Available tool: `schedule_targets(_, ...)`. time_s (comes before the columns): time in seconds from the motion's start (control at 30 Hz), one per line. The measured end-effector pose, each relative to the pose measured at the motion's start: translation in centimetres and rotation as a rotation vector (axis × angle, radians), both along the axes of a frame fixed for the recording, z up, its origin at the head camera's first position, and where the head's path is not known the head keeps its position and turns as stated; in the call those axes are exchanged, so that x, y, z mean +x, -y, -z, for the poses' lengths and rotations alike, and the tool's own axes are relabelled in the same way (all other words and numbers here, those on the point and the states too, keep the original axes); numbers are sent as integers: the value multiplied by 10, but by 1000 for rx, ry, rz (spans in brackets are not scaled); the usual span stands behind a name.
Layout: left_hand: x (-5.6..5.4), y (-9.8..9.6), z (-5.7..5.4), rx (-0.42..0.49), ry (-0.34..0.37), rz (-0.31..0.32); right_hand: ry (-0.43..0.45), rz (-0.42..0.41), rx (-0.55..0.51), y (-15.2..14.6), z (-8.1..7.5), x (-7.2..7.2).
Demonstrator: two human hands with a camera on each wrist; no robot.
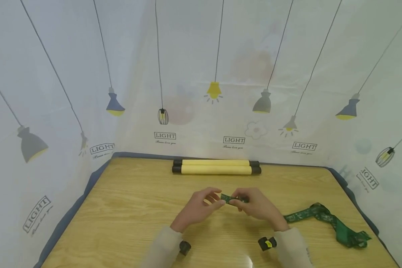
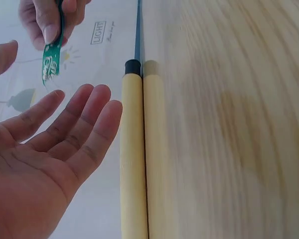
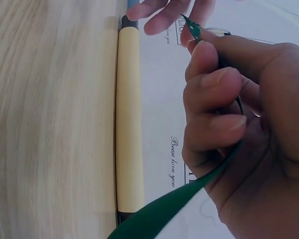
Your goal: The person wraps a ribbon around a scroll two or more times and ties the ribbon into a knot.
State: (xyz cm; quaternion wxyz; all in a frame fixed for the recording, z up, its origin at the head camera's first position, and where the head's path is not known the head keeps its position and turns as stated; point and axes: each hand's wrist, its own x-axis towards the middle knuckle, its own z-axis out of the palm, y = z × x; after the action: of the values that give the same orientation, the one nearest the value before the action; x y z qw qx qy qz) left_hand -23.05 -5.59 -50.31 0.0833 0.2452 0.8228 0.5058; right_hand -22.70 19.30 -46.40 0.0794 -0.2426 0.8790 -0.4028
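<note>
My right hand [image 1: 258, 205] pinches a green patterned ribbon [image 1: 226, 198] between thumb and fingers, and a short end with pale lettering juts toward the left. In the right wrist view, the green ribbon [image 3: 162, 211] passes through the curled fingers and trails out below the palm. Its long tail lies in folds on the table to the right. Beside the free end, my left hand [image 1: 201, 205] is held with spread, relaxed fingers. In the left wrist view, the left palm [image 2: 35, 179] holds nothing, and its fingertips sit just short of the ribbon's end.
Two pale yellow tubes [image 1: 214, 169] with black ends lie side by side along the back of the wooden table [image 1: 127, 208]. Black bands [image 1: 185, 247] circle the wrists. A white wall cloth [image 1: 194, 56] printed with lamps surrounds the table.
</note>
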Motion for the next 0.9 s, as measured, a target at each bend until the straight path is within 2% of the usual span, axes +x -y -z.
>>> schedule_targets(0.2, 0, -4, -3, -14, -48, 29, 20, -54, 12, 7, -1, 2)
schedule_targets(0.33, -1, -4, -5, 15, -77, 66, 12, -66, 16, 9, -2, 3)
schedule_targets(0.5, -1, -4, -5, 45, -83, 97, 42, -76, 13, 10, 1, 5)
schedule_targets(0.7, 3, 0, -3, 21, -70, 84, 71, -69, 26, 11, 6, 7)
schedule_targets(0.9, 2, 2, -6, -3, -53, 48, 63, -64, 58, 7, 7, 7)
